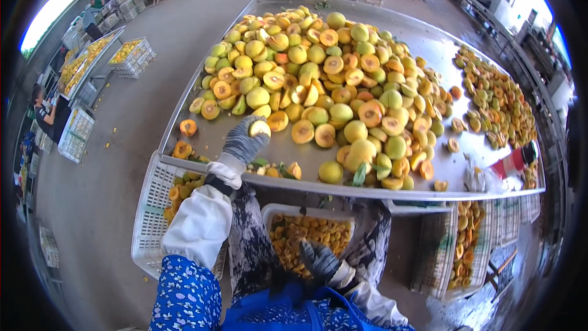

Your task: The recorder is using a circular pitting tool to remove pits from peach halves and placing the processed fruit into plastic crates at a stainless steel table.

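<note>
My left hand [245, 140], in a grey knit glove, grips a halved yellow peach [260, 128] at the near left of a metal table [303, 165]. Beyond it rises a large heap of peaches [317, 69], many cut in half, some with the stone showing. My right hand [319, 259], also gloved, is low before my body, above a crate [266, 214] of peach pieces [308, 234] between my legs. That hand is blurred, and whether it holds anything is hidden.
Another peach heap [498, 96] lies along the table's right side, near a red, black-capped bottle [514, 161]. A white plastic crate [151, 220] stands by my left knee, another crate [475, 257] at the right. Workers sit farther off, one person [46, 112] at the left.
</note>
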Motion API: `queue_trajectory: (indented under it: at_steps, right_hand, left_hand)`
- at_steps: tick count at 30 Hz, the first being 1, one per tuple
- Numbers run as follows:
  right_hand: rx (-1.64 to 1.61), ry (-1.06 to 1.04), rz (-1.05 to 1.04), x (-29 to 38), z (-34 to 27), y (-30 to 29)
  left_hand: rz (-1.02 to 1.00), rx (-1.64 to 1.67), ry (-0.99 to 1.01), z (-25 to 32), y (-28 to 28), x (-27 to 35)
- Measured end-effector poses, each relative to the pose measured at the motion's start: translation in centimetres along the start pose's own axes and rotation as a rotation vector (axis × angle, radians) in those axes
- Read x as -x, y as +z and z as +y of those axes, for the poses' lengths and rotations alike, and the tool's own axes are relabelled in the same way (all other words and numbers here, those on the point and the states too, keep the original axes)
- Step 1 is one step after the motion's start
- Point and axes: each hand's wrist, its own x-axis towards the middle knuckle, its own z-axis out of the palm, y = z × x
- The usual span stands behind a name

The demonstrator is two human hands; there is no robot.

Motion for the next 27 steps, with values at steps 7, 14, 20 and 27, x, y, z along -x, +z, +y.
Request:
queue_trajectory:
  at_steps: [7,14,20,27]
  right_hand:
    - [0.266,-0.345,0.169,0.2,-6.7,0.0]
    - [0.369,-0.424,0.199,0.9,-6.9,1.4]
    - [0.484,-0.62,0.343,-0.7,-3.2,1.3]
    - [0.348,-0.184,0.16,0.4,-5.2,1.5]
  left_hand:
    - [-0.116,0.97,-0.692,10.3,1.2,10.4]
    - [0.248,0.87,-0.485,10.5,4.8,15.7]
    - [-0.031,0.167,-0.089,13.7,5.5,17.5]
    - [0.195,0.647,-0.447,15.5,6.9,17.7]
